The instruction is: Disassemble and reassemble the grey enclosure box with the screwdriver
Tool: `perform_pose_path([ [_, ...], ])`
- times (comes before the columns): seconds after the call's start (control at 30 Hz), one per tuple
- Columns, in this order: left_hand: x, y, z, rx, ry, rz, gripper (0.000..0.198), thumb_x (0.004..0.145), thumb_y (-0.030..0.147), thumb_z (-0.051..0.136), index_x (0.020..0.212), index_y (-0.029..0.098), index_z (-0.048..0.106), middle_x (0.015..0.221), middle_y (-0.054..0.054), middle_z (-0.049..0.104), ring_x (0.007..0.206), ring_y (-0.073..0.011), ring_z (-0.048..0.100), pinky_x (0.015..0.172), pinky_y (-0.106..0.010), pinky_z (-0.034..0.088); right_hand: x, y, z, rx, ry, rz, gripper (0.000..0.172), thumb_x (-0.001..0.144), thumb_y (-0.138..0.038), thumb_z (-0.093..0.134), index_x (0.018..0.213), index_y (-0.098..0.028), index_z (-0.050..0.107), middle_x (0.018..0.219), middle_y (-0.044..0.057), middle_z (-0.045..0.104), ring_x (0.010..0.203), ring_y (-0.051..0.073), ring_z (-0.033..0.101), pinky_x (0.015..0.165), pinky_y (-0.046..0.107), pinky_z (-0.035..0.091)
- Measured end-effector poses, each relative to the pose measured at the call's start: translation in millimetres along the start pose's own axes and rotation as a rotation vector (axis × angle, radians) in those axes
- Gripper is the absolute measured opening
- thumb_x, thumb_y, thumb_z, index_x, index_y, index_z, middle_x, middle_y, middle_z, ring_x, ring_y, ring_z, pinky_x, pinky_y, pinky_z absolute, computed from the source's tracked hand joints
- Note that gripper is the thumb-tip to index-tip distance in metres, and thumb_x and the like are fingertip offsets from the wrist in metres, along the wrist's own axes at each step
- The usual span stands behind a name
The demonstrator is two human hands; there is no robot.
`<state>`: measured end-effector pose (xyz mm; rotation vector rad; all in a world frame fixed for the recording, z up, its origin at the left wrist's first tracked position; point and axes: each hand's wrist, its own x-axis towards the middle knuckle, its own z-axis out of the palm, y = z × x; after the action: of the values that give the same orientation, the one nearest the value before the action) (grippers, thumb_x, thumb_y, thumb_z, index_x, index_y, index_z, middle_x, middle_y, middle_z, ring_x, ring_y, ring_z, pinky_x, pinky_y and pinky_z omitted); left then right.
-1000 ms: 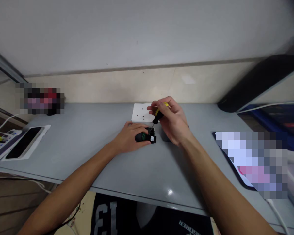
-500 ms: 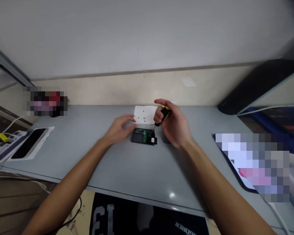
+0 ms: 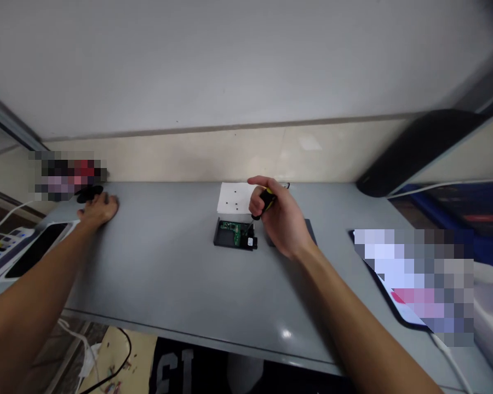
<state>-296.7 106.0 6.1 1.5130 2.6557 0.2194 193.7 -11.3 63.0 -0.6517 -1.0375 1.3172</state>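
My right hand (image 3: 281, 216) is closed around the black-and-yellow handle of a screwdriver (image 3: 267, 200). The thin shaft slants down to the right part of a green circuit board (image 3: 237, 232) in an open black case (image 3: 224, 238). Behind the case, a white sheet of paper (image 3: 227, 195) carries several tiny dark pieces that look like screws. A dark flat panel (image 3: 311, 230) shows partly from behind my right hand. At the far left of the table, my left hand (image 3: 99, 209) reaches with spread fingers to a black object (image 3: 91, 192); whether they touch is unclear.
A phone-like black slab (image 3: 41, 246) lies beside a power strip (image 3: 8, 246) with cables at the left edge. On the right rests a tablet (image 3: 411, 295) with a blurred screen. A thick black cylinder (image 3: 411, 156) leans at the back right. The wall bounds the grey table (image 3: 181, 279).
My left hand has left the case's side and swung far left to the black object. The right hand with the screwdriver stays over the circuit board. The view has shifted slightly.
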Motion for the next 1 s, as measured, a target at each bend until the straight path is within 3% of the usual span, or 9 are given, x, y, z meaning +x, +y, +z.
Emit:
perform_pose_path([
  [0.17, 20.3, 0.4, 0.2, 0.011, -0.063, -0.032, 0.073, 0.1, 0.049, 0.033, 0.162, 0.011, 0.028, 0.17, -0.017, 0.025, 0.152, -0.0431, 0.022, 0.118, -0.067, 0.017, -0.7, -1.3, -0.2, -0.006, -0.002, 0.02, 0.033, 0.098, -0.051, 0.052, 0.1, -0.026, 0.074, 0.068, -0.001, 0.04, 0.063, 0.015, 0.038, 0.063, 0.031, 0.036],
  [0.33, 31.4, -4.3, -0.4, 0.008, -0.088, -0.066, 0.071, 0.103, 0.051, 0.026, 0.164, 0.015, 0.024, 0.173, -0.014, 0.017, 0.156, -0.0423, 0.018, 0.119, -0.072, 0.008, -1.3, -3.9, 0.5, 0.026, -0.014, 0.038, 0.032, 0.1, -0.046, 0.052, 0.098, -0.024, 0.075, 0.068, -0.001, 0.041, 0.064, 0.014, 0.038, 0.063, 0.031, 0.035],
  [0.53, 37.5, -9.1, -0.3, 0.006, -0.075, -0.069, 0.07, 0.103, 0.052, 0.03, 0.164, 0.018, 0.025, 0.171, -0.014, 0.025, 0.153, -0.0421, 0.023, 0.118, -0.071, 0.012, -0.4, -3.4, -1.5, 0.017, 0.007, 0.027, 0.032, 0.099, -0.047, 0.052, 0.098, -0.025, 0.075, 0.069, 0.0, 0.039, 0.063, 0.015, 0.037, 0.062, 0.032, 0.036],
  [0.7, 39.4, -12.3, -1.2, 0.0, -0.078, -0.059, 0.071, 0.104, 0.054, 0.03, 0.165, 0.019, 0.025, 0.172, -0.014, 0.021, 0.153, -0.0432, 0.022, 0.118, -0.071, 0.008, 0.1, -2.3, -3.7, 0.011, 0.012, 0.015, 0.032, 0.1, -0.047, 0.051, 0.099, -0.026, 0.075, 0.068, 0.0, 0.038, 0.063, 0.015, 0.038, 0.061, 0.031, 0.037],
  [0.87, 38.3, -10.2, -4.2, 0.0, -0.054, -0.067, 0.07, 0.102, 0.052, 0.036, 0.161, 0.014, 0.033, 0.163, -0.017, 0.037, 0.148, -0.0421, 0.03, 0.116, -0.069, 0.017, -0.2, -2.8, -3.3, 0.045, 0.006, 0.022, 0.032, 0.101, -0.043, 0.05, 0.099, -0.025, 0.076, 0.067, 0.0, 0.039, 0.063, 0.014, 0.037, 0.061, 0.031, 0.035],
  [1.0, 39.3, -10.5, -3.7, -0.002, -0.046, -0.067, 0.069, 0.102, 0.05, 0.038, 0.16, 0.013, 0.034, 0.163, -0.018, 0.037, 0.15, -0.0426, 0.028, 0.116, -0.066, 0.02, -1.2, -3.9, -1.7, 0.042, 0.01, 0.027, 0.032, 0.1, -0.044, 0.05, 0.099, -0.024, 0.076, 0.068, 0.0, 0.039, 0.064, 0.015, 0.037, 0.062, 0.031, 0.035],
])
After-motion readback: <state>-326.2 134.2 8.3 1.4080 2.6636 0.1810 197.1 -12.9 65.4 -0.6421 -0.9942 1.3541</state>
